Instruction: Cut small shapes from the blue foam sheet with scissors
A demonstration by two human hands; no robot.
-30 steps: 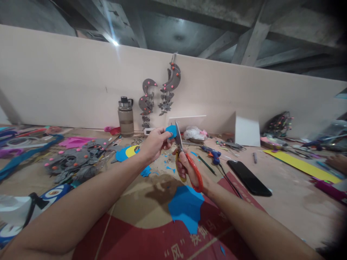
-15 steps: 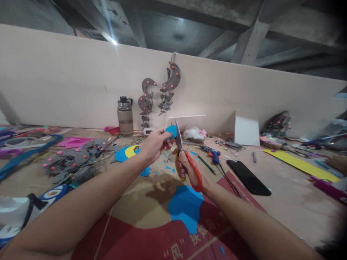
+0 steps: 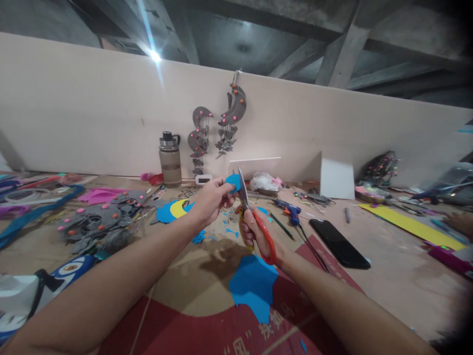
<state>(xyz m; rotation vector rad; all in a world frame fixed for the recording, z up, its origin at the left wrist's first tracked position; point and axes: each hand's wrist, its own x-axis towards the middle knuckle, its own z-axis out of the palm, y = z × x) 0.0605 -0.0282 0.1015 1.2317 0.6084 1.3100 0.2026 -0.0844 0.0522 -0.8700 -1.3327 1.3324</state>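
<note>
Between thumb and fingers, my left hand point(image 3: 213, 199) pinches a small blue felt piece point(image 3: 232, 183). My right hand point(image 3: 256, 230) is wrapped round scissors point(image 3: 267, 240) with red and yellow handles. Their blades point up, right at the edge of the blue piece. Below my hands, a larger blue felt sheet point(image 3: 254, 286) with jagged cut edges lies on red and tan cardboard point(image 3: 192, 320). Small blue scraps point(image 3: 198, 237) are scattered on the cardboard. To the left of these rest blue felt point(image 3: 166, 212) and a yellow crescent point(image 3: 179, 208), partly behind my left wrist.
A water bottle point(image 3: 170, 160) stands by the partition, where grey moon hangings point(image 3: 233, 109) hang. Grey felt pieces point(image 3: 98, 217) are heaped at left. A blue glue gun point(image 3: 291, 212), a pencil point(image 3: 282, 227) and a black phone point(image 3: 339, 243) lie right. Another person's hand point(image 3: 458, 222) shows far right.
The blue felt piece has turned slightly in my left fingers and shows a rounder outline. My hands stay in nearly the same place.
</note>
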